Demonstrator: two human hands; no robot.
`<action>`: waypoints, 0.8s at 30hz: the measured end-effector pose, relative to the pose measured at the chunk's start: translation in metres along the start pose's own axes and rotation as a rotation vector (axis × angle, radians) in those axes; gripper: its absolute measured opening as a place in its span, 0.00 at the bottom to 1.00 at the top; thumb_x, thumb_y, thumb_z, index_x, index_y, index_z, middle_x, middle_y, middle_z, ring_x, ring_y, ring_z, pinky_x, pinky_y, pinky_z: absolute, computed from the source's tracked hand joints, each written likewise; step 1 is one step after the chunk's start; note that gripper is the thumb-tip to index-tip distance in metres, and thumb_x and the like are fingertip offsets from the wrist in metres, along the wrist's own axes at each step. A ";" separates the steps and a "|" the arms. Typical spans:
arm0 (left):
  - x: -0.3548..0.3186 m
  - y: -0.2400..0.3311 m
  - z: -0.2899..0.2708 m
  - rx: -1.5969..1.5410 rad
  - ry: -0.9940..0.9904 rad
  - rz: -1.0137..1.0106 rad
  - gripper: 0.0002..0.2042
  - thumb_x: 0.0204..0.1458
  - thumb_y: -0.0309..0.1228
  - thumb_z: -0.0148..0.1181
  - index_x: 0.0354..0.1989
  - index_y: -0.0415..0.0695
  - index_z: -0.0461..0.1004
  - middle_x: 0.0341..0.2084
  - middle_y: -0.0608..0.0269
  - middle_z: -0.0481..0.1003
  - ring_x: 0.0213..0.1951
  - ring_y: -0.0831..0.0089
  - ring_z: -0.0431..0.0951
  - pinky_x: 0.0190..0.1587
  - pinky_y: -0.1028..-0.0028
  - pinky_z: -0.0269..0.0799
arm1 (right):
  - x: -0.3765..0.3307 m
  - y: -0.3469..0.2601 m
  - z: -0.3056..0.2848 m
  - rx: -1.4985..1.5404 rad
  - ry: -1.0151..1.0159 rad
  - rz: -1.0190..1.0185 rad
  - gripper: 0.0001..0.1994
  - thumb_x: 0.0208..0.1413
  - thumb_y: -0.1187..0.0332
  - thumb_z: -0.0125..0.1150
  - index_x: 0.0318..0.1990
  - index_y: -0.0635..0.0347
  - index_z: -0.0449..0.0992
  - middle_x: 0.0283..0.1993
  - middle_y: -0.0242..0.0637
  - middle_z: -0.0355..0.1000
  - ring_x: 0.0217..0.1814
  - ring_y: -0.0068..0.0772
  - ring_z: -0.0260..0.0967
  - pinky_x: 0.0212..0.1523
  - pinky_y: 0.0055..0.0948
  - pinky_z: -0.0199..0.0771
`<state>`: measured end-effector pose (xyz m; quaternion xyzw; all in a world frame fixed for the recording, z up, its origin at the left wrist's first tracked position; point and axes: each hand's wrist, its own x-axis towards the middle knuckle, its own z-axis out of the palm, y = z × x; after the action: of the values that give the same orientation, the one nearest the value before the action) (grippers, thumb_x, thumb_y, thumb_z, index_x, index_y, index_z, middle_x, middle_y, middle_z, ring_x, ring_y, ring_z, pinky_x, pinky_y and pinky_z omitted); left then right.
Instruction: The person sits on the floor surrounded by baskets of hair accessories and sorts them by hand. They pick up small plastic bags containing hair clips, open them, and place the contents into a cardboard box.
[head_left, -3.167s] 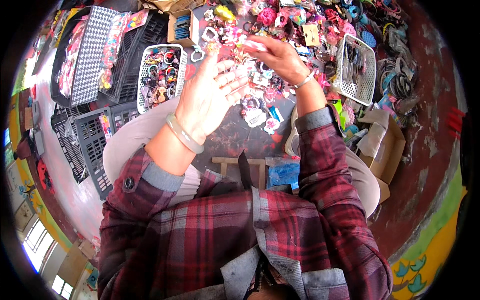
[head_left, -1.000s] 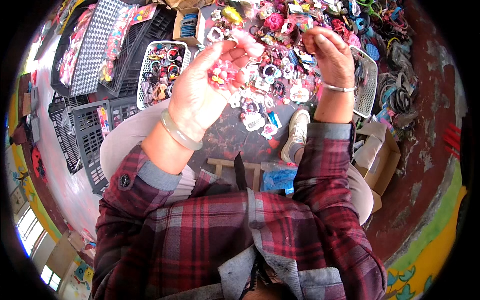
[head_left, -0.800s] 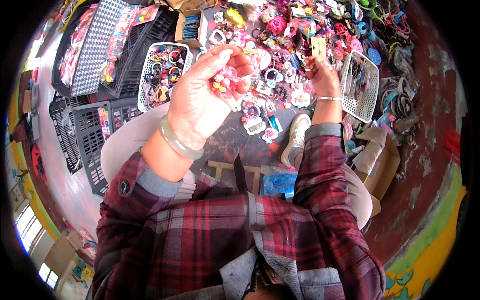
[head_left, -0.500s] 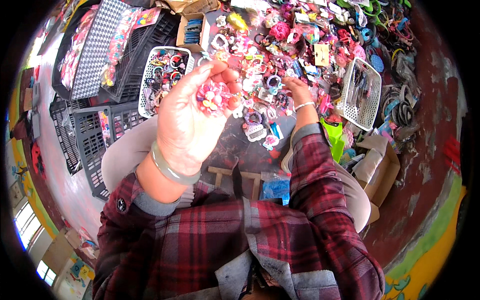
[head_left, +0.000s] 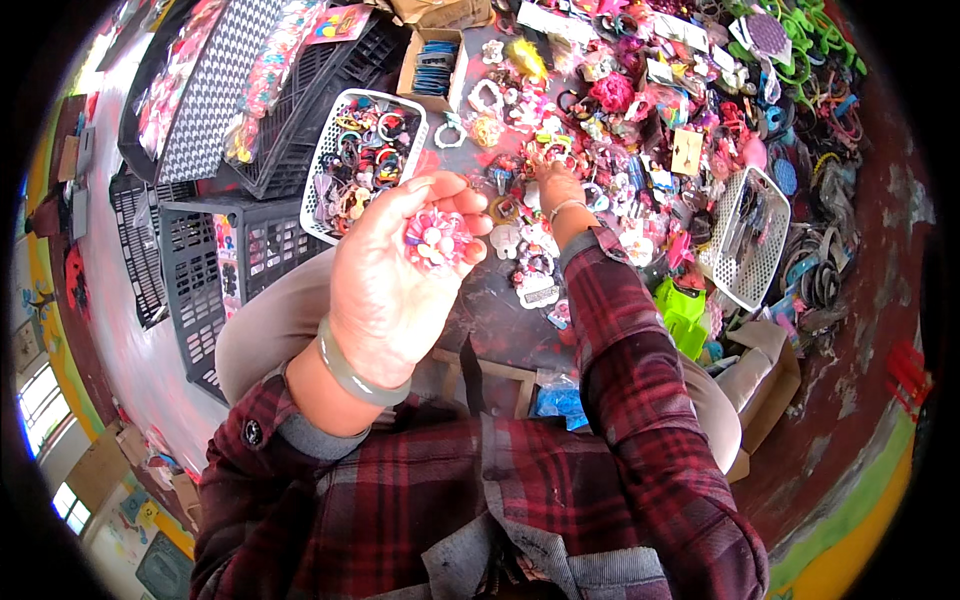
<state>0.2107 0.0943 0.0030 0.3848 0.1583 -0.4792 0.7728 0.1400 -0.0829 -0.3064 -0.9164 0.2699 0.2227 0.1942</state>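
My left hand (head_left: pixel 385 275) is held palm up with its fingers curled around a pink flower-shaped hair ornament (head_left: pixel 437 240) with pale beads at its centre. Whether more than one piece lies in that palm, I cannot tell. Further right, my right hand (head_left: pixel 561 188) reaches down into the pile of hair accessories (head_left: pixel 640 130). Its fingers are bent together among the pieces, and whatever lies under the fingertips is hidden. Just below it are several hair ties and a white card (head_left: pixel 538 291).
A white basket (head_left: pixel 312 200) of hair ties stands left, near a cardboard box (head_left: pixel 460 75) of blue packets. Black plastic crates (head_left: pixel 190 290) sit farther left. Right of the pile are another white basket (head_left: pixel 742 285), a bright green plastic piece (head_left: pixel 680 315) and an opened carton (head_left: pixel 785 385).
My right hand has moved left and deeper into the pile. My left hand keeps hold of the pink ornament, slightly lower in view. The whole view has shifted a little.
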 end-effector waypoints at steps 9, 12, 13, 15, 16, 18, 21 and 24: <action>0.007 0.010 -0.002 0.011 -0.059 0.111 0.12 0.51 0.35 0.49 0.35 0.38 0.72 0.31 0.57 0.74 0.35 0.66 0.73 0.38 0.70 0.68 | -0.005 0.064 -0.014 1.778 0.114 0.082 0.08 0.50 0.66 0.58 0.29 0.62 0.74 0.20 0.33 0.69 0.23 0.27 0.67 0.23 0.24 0.67; 0.011 0.009 0.000 0.015 -0.057 0.100 0.14 0.53 0.38 0.48 0.36 0.38 0.71 0.32 0.56 0.74 0.36 0.65 0.73 0.38 0.70 0.68 | -0.048 0.022 -0.115 1.939 0.046 -0.134 0.05 0.54 0.71 0.54 0.33 0.63 0.72 0.24 0.30 0.69 0.21 0.21 0.64 0.20 0.19 0.64; 0.012 0.008 0.004 0.053 -0.042 0.079 0.15 0.53 0.39 0.48 0.36 0.38 0.71 0.32 0.56 0.73 0.36 0.65 0.73 0.38 0.70 0.68 | -0.057 0.014 -0.140 1.902 -0.020 -0.278 0.05 0.54 0.71 0.54 0.35 0.63 0.72 0.26 0.31 0.69 0.21 0.20 0.64 0.21 0.19 0.65; 0.015 0.003 0.012 0.124 -0.007 0.036 0.17 0.53 0.41 0.48 0.38 0.37 0.70 0.33 0.55 0.73 0.37 0.65 0.73 0.38 0.70 0.68 | -0.093 -0.017 -0.190 1.895 -0.030 -0.463 0.07 0.53 0.71 0.56 0.36 0.63 0.72 0.26 0.31 0.70 0.22 0.18 0.65 0.21 0.17 0.64; 0.014 -0.002 0.020 0.150 0.009 0.027 0.20 0.54 0.46 0.47 0.40 0.37 0.68 0.33 0.55 0.73 0.38 0.65 0.73 0.37 0.69 0.68 | -0.115 -0.030 -0.213 1.822 -0.048 -0.509 0.07 0.52 0.70 0.57 0.36 0.63 0.73 0.26 0.30 0.70 0.23 0.16 0.65 0.21 0.16 0.64; 0.018 -0.006 0.019 0.101 -0.167 -0.048 0.22 0.54 0.47 0.47 0.41 0.37 0.68 0.35 0.54 0.73 0.38 0.63 0.73 0.38 0.69 0.70 | -0.140 -0.047 -0.237 1.598 -0.050 -0.588 0.07 0.51 0.69 0.59 0.36 0.62 0.75 0.25 0.28 0.71 0.22 0.14 0.64 0.22 0.14 0.64; 0.019 -0.011 0.021 0.086 -0.223 -0.102 0.22 0.54 0.48 0.46 0.42 0.38 0.69 0.36 0.54 0.72 0.38 0.63 0.73 0.37 0.69 0.71 | -0.159 -0.066 -0.243 1.324 0.021 -0.580 0.08 0.53 0.71 0.55 0.39 0.63 0.75 0.29 0.29 0.74 0.20 0.10 0.59 0.18 0.10 0.55; 0.021 -0.010 0.016 0.070 -0.276 -0.097 0.19 0.55 0.44 0.47 0.42 0.39 0.69 0.35 0.56 0.73 0.38 0.64 0.73 0.37 0.71 0.71 | -0.151 -0.052 -0.242 1.475 0.372 -0.586 0.10 0.56 0.69 0.53 0.41 0.63 0.75 0.33 0.33 0.75 0.18 0.11 0.56 0.17 0.11 0.52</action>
<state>0.2102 0.0669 -0.0035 0.3338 0.0524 -0.5696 0.7492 0.1295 -0.0956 -0.0168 -0.6081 0.1244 -0.2280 0.7502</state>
